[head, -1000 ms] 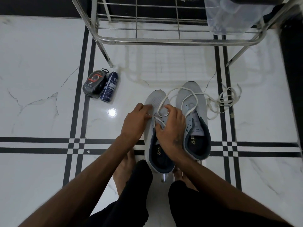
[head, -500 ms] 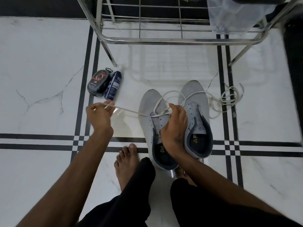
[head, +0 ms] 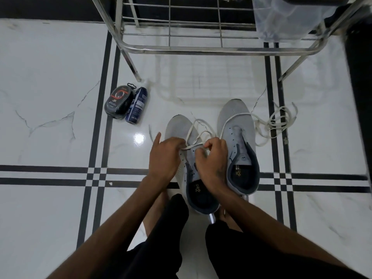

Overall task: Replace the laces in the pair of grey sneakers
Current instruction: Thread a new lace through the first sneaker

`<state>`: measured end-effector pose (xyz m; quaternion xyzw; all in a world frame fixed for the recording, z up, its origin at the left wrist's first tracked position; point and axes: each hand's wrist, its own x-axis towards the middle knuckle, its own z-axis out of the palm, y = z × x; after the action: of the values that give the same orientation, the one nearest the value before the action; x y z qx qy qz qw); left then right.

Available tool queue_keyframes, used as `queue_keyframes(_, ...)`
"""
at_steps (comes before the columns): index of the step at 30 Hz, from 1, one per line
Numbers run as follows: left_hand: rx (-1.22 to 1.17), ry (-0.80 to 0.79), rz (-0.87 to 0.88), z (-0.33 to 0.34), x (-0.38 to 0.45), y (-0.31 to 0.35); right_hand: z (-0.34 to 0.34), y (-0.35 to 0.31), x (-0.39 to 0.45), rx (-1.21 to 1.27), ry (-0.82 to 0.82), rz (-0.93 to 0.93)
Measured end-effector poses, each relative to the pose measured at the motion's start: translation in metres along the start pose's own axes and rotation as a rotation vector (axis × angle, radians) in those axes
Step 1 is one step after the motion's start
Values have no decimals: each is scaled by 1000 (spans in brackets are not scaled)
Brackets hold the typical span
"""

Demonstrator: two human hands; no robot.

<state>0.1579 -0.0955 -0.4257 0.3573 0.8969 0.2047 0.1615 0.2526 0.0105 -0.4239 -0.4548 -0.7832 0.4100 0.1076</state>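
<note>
I see two grey sneakers standing side by side on the white marble floor (head: 50, 97), toes toward the top of the frame. The left sneaker (head: 182, 135) sits at centre, a little lower in the picture than the right sneaker (head: 237, 125), which stands just beside it and shows bare eyelets and a dark lining.

Both hands are over the left sneaker's eyelet rows. My left hand (head: 166, 158) rests on the shoe's left side, its fingertips curled onto a white lace (head: 198, 127) where it crosses the eyelets, with the thumb raised and pointing up the frame. My right hand (head: 213, 160) is clamped on the same lace, fingers curled and pinching it above the tongue. From there the lace rises in loose loops over the toe of the left sneaker. A strand runs on across the toe of the right sneaker and ends in a loose tangle of lace (head: 275, 122) lying on the floor to the right of that shoe.

At left of centre, well apart from the shoes, a dark oval shoe-polish pack (head: 118, 102) lies touching a blue can (head: 136, 105) that lies on its side. A steel rack (head: 201, 51) spans the top of the frame, with a clear plastic bag (head: 281, 17) at its upper right. Black-clad legs and a bare foot (head: 155, 210) fill the bottom of the picture.
</note>
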Motion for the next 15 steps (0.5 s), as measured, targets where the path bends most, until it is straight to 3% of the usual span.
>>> queue_keyframes(3,26,-147,154,-4,0,-11,1,0,0,6,-31,31)
queue_keyframes(7,68,25,126,-3,1,-12,2,0,1,37,-124,96)
queue_keyframes(9,140,37,129,-4,12,-9,2,2,2,51,-140,90)
queue_keyframes(13,248,80,239,-5,27,-10,4,2,7,72,-112,107)
queue_keyframes(15,257,109,198,-12,32,-18,8,3,7,80,-64,114)
